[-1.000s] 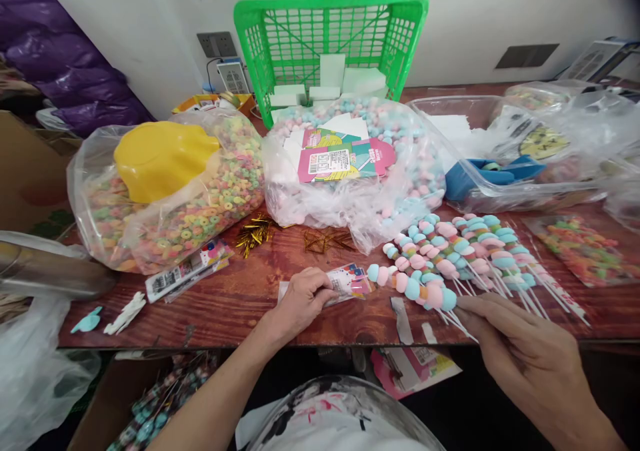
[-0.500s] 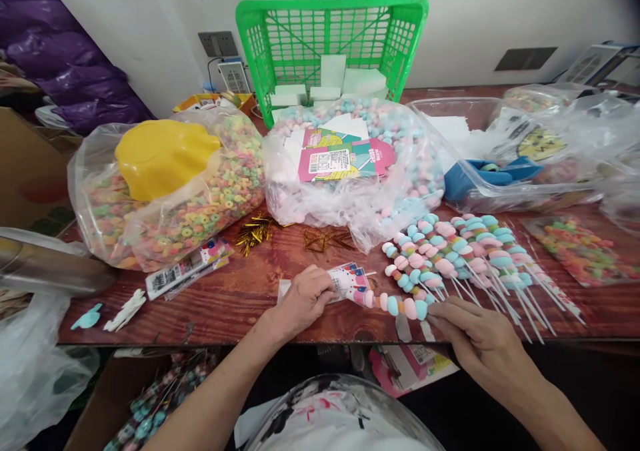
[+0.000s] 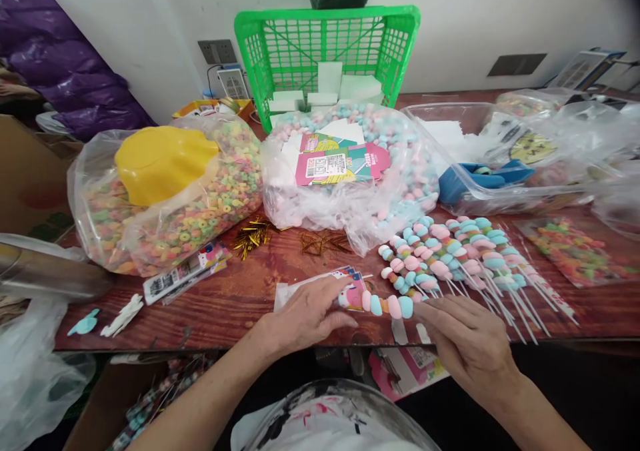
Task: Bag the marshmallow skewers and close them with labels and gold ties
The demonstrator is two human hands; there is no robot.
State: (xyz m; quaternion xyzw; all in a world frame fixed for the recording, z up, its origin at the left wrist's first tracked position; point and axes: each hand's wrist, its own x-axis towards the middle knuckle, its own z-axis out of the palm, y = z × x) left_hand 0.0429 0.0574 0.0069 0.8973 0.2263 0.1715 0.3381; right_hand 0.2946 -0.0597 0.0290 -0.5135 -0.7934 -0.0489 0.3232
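A marshmallow skewer [image 3: 387, 305], pink and blue with orange gummy rings, lies across the front of the table. My right hand [image 3: 467, 334] pinches its right end. The skewer's left part runs into a clear printed bag [image 3: 354, 293]. Over that bag lies my left hand [image 3: 310, 312], thumb spread away from the fingers, fingertips touching the printed part. More bags stick out from under the left hand. Just right of the bag, finished marshmallow skewers [image 3: 457, 247] sit in a pile, white sticks toward me.
Behind are a bag of gummy rings [image 3: 220, 204] with a yellow bowl [image 3: 167, 164], a marshmallow bag [image 3: 410, 161] bearing printed cards, and a green basket [image 3: 327, 16]. Gold twist ties [image 3: 254, 233] lie mid-table. A clear tub [image 3: 450, 109] holds a blue scoop [image 3: 470, 176].
The skewer has shifted left, deeper into the bag, with my right hand following it. My left hand has opened from a pinch and moved slightly right over the bag.
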